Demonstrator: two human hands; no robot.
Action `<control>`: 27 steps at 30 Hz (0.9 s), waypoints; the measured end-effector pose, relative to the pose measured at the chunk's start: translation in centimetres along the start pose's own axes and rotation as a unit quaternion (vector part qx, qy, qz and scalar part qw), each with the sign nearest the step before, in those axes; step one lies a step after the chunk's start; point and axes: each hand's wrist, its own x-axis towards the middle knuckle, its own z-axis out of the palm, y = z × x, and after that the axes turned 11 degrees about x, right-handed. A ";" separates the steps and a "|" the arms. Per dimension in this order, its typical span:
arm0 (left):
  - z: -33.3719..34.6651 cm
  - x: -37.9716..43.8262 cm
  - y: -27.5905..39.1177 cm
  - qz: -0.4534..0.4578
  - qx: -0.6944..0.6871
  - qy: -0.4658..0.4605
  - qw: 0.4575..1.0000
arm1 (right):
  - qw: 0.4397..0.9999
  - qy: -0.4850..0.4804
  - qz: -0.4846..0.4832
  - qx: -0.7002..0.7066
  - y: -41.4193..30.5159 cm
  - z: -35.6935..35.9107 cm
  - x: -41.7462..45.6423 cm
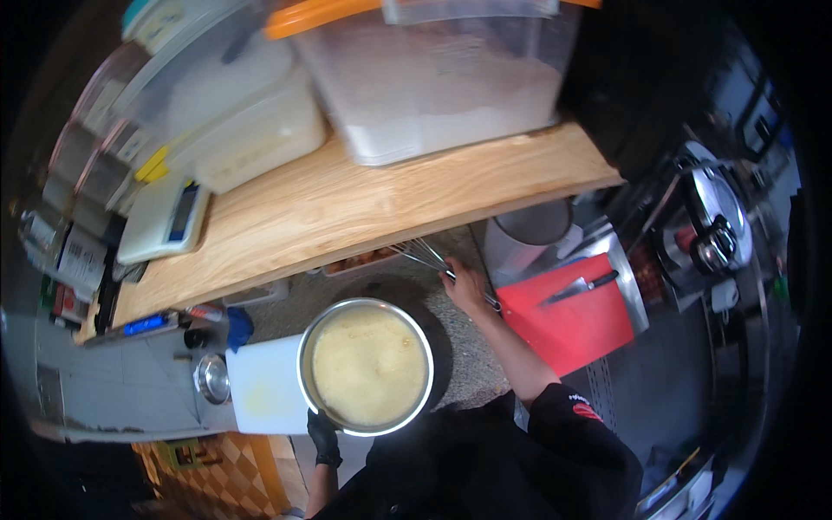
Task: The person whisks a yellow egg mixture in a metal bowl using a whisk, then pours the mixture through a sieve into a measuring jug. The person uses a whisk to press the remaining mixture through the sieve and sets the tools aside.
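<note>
In front of me is a round stainless-steel bowl (429, 364) holding a pale yellow, frothy liquid (370, 367). My left hand (324, 441), in a black glove, grips the bowl's near left rim. My bare right hand (467, 286) is closed around the handle of a wire balloon whisk (421, 252), to the right of and beyond the bowl. The whisk's wires point left, close under the front edge of a wooden shelf (364, 188). A white cutting board (268, 383) with a yellow stain lies left of the bowl.
A red cutting board (565, 325) with a knife (582, 286) lies at the right, near a pale cylindrical container (520, 240). Above, the shelf bears a digital scale (162, 221) and large plastic bins (448, 91) of powder. A small metal bowl (213, 379) stands far left.
</note>
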 end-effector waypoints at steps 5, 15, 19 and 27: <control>-0.6 0.0 -0.7 -0.005 0.011 -0.015 1.000 | 0.999 -0.004 0.024 0.041 -0.5 -5.6 -2.1; -0.4 0.4 0.9 -0.003 0.048 -0.046 0.998 | 0.991 0.068 0.067 -0.093 3.2 -13.4 -15.1; -2.7 2.0 -3.5 0.042 0.075 -0.047 0.995 | 0.991 0.074 0.067 -0.089 3.7 -13.4 -15.7; -1.4 1.0 0.5 0.017 0.108 -0.073 0.991 | 0.976 0.143 0.048 -0.156 5.6 -8.4 -10.9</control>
